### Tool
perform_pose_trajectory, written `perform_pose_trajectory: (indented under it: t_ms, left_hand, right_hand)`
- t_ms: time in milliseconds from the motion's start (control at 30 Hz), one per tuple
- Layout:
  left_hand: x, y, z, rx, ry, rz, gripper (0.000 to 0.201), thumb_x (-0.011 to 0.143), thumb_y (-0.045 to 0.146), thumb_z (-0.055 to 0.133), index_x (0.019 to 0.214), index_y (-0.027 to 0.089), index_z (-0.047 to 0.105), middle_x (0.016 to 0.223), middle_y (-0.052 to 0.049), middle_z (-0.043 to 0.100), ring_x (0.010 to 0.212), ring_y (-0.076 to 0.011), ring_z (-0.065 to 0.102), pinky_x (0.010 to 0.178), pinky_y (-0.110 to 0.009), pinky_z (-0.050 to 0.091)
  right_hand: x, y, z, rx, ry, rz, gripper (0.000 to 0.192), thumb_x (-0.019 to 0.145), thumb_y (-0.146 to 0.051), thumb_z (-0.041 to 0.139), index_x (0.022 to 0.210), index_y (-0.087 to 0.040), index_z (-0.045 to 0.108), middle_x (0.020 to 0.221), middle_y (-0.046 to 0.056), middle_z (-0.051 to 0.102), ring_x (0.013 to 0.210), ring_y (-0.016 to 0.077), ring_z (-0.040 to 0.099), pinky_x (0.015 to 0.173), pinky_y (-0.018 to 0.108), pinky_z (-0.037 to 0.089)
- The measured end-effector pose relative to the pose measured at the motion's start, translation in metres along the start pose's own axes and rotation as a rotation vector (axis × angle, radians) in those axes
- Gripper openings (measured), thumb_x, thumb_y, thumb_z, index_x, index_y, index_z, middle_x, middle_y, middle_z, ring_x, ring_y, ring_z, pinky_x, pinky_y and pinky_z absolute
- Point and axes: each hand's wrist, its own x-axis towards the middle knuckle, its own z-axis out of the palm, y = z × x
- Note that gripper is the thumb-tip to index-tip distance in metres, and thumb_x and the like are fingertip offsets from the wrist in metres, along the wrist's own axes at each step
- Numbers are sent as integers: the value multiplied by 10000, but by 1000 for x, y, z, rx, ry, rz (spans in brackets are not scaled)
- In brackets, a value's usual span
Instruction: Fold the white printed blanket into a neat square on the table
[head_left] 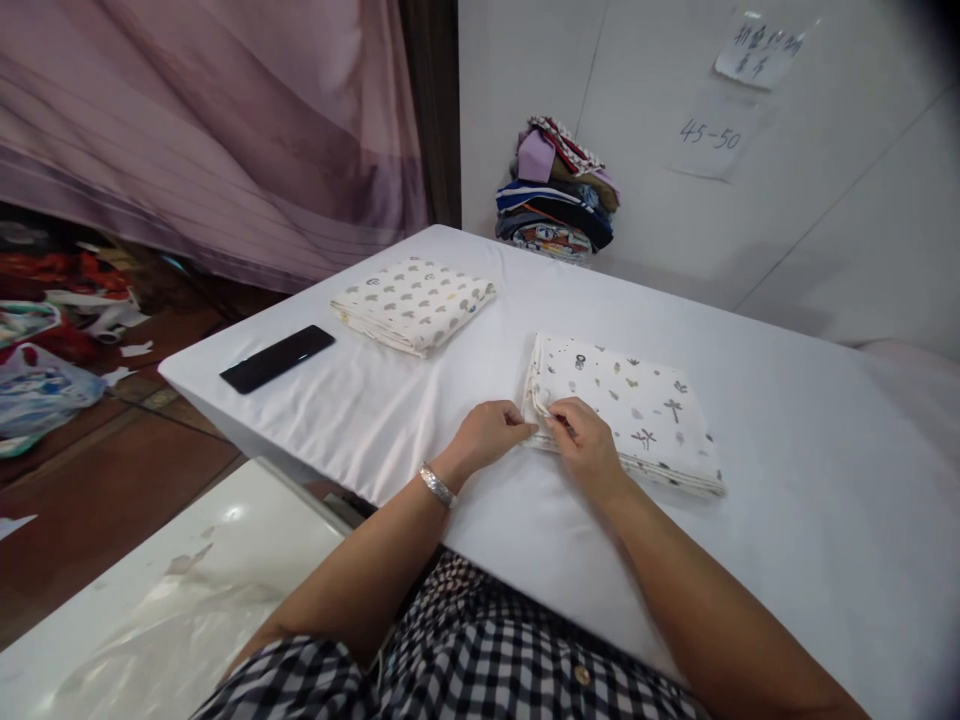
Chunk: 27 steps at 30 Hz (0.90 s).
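Observation:
A folded cream cloth with small dark prints (637, 405) lies on the white table (810, 480) in front of me. My left hand (484, 435) pinches its near left corner, fingers closed on the edge. My right hand (585, 440) rests on the same corner, fingertips gripping the folded layers beside the left hand. A silver bracelet sits on my left wrist.
A second folded cloth with grey prints (414, 303) lies at the far left of the table. A black phone (277, 358) lies near the left edge. A pile of coloured clothes (559, 190) sits against the wall. Bags and clutter (45, 340) cover the floor on the left.

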Motion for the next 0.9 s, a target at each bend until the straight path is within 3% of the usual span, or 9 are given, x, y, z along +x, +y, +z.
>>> perform_pose_trajectory:
  t_ms: [233, 533, 733, 900]
  left_hand:
    - [1, 1, 2, -26, -29, 12, 223, 659, 368, 626, 572, 174, 556, 543, 34, 529, 512, -100, 431, 472, -231, 297]
    - [4, 4, -5, -377, -101, -151, 165, 641, 282, 610, 566, 158, 533, 479, 62, 427, 462, -61, 343, 464, -209, 268]
    - [6, 1, -3, -435, -131, -141, 205, 652, 311, 603, 551, 166, 499, 447, 61, 410, 440, -63, 332, 449, -220, 228]
    - [9, -1, -4, -455, -143, -110, 257, 681, 364, 601, 550, 167, 501, 440, 61, 401, 434, -64, 323, 447, -221, 228]
  right_hand:
    - [0, 2, 1, -23, -4, -31, 138, 884, -210, 442, 898, -213, 579, 863, 61, 620, 821, 189, 573, 736, 309, 452]
    - [-1, 4, 3, -124, -102, -142, 174, 911, -215, 398, 938, -203, 570, 905, 91, 616, 858, 209, 558, 756, 338, 461]
    - [-2, 5, 4, -141, -131, -132, 151, 867, -268, 506, 988, -198, 563, 970, 100, 618, 926, 231, 550, 802, 356, 457]
    - [-2, 5, 4, -120, -104, -67, 133, 880, -214, 449, 934, -201, 570, 890, 76, 617, 849, 207, 553, 750, 328, 444]
